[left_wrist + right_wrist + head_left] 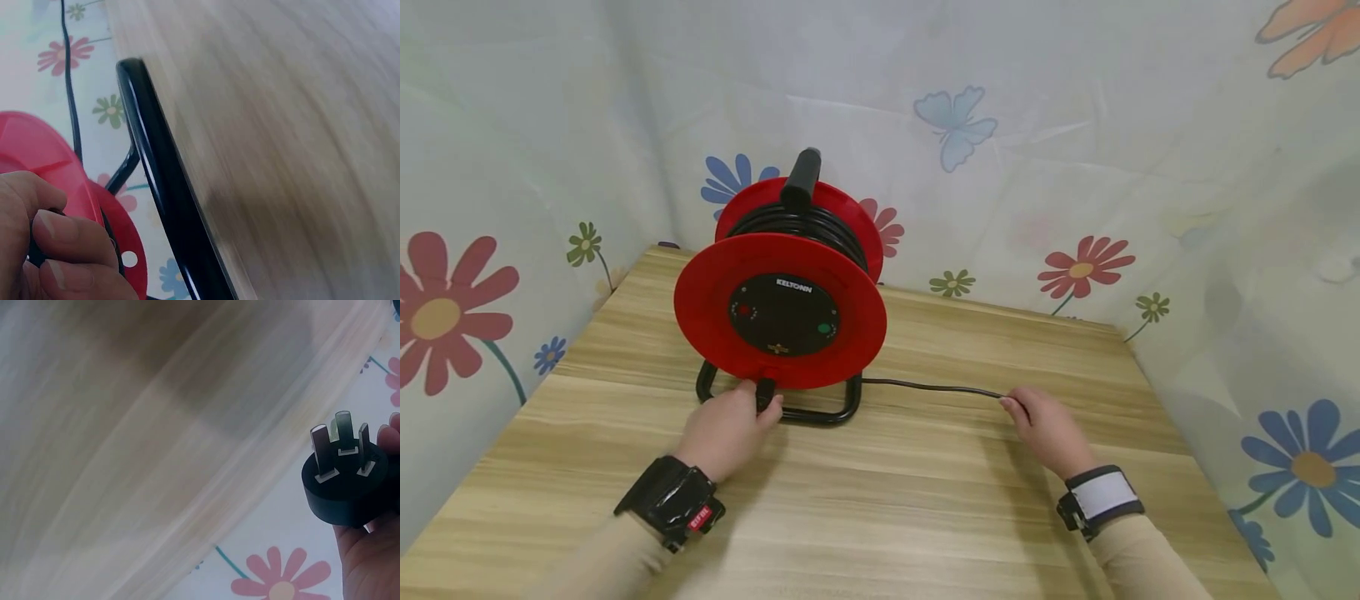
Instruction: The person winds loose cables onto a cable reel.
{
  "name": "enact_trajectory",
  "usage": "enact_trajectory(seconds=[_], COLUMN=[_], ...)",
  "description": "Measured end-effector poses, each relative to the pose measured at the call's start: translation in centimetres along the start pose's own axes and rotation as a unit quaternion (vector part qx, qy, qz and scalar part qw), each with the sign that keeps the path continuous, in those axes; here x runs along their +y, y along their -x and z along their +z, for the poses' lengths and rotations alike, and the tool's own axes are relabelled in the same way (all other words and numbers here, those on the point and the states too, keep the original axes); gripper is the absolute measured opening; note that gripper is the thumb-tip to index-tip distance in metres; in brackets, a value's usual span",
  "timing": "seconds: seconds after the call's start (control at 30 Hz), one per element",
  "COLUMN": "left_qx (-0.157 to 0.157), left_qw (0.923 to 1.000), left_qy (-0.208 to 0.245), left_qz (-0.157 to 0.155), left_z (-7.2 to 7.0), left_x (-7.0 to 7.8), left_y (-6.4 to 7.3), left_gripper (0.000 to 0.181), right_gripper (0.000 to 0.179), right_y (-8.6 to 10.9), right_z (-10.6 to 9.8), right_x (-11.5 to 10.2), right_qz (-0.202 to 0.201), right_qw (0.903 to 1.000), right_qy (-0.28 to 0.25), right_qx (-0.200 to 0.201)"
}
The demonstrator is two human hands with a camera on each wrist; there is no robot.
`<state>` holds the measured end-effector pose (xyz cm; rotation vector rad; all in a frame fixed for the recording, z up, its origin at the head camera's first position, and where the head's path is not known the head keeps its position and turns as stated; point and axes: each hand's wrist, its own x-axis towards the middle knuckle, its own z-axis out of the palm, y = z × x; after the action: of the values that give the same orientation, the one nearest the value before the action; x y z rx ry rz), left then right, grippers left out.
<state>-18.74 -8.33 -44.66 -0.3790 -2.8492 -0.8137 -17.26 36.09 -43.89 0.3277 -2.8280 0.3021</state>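
A red cable reel (700,292) with black cable (790,221) wound on its drum stands on a black tubular frame (820,418). At the bottom of its front disc, my left hand (726,429) grips a black winding knob (765,392); curled fingers (75,240) largely hide the knob in the left wrist view. From the reel a loose cable (932,387) runs right along the table to my right hand (1048,429). That hand holds a black three-pin plug (344,484), whose metal pins show in the right wrist view.
A wood-grain table (865,508) lies under the reel and both hands. Pale curtains (1075,150) printed with flowers and butterflies hang behind it and at the sides. The reel's black carrying handle (802,177) rises above the drum.
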Motion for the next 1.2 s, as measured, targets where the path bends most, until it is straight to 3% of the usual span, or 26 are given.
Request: enact_trajectory(seconds=[0.4, 0.5, 0.57, 0.6, 0.67, 0.73, 0.83, 0.93, 1.0, 1.2], left_qx=[-0.037, -0.046, -0.055, -0.06, -0.074, -0.085, -0.093, -0.084, -0.074, -0.041], left_qw=[0.9941, 0.9885, 0.9793, 0.9722, 0.9452, 0.9047, 0.8368, 0.7988, 0.788, 0.7811], left_qy=[0.091, 0.13, 0.177, 0.206, 0.296, 0.393, 0.51, 0.562, 0.577, 0.594], left_qz=[-0.047, -0.062, -0.082, -0.093, -0.116, -0.142, -0.176, -0.198, -0.201, -0.19], left_z=[-1.2, -1.5, -1.4, -1.3, -1.0, -0.6, -0.6, -1.1, -1.5, -2.7], left_x=[-1.7, -1.9, -2.0, -2.1, -2.1, -2.1, -1.8, -1.6, -1.6, -2.0], left_y=[0.0, 0.0, 0.1, 0.1, 0.1, 0.2, 0.3, 0.3, 0.4, 0.4], left_gripper=[0.037, 0.04, 0.042, 0.045, 0.044, 0.042, 0.036, 0.035, 0.036, 0.039], right_gripper=[0.025, 0.026, 0.026, 0.025, 0.025, 0.026, 0.024, 0.024, 0.025, 0.027], right_y=[-0.8, -0.9, -1.0, -1.0, -1.1, -1.2, -1.3, -1.6, -1.8, -2.4], right_z=[1.0, 1.3, 1.4, 1.4, 1.5, 1.6, 1.8, 2.0, 2.1, 2.6], right_x=[-1.6, -1.9, -2.1, -2.2, -2.3, -2.4, -2.5, -2.8, -3.0, -4.0], right_qz=[-0.015, -0.017, -0.014, -0.011, -0.006, 0.001, 0.002, -0.003, -0.01, -0.028], right_qw=[0.9996, 0.9995, 0.9994, 0.9994, 0.9994, 0.9993, 0.9991, 0.9988, 0.9988, 0.9982], right_qy=[-0.024, -0.027, -0.031, -0.032, -0.035, -0.037, -0.042, -0.046, -0.047, -0.052], right_qx=[-0.001, 0.001, 0.001, 0.0, -0.002, -0.006, -0.011, -0.014, -0.014, -0.014])
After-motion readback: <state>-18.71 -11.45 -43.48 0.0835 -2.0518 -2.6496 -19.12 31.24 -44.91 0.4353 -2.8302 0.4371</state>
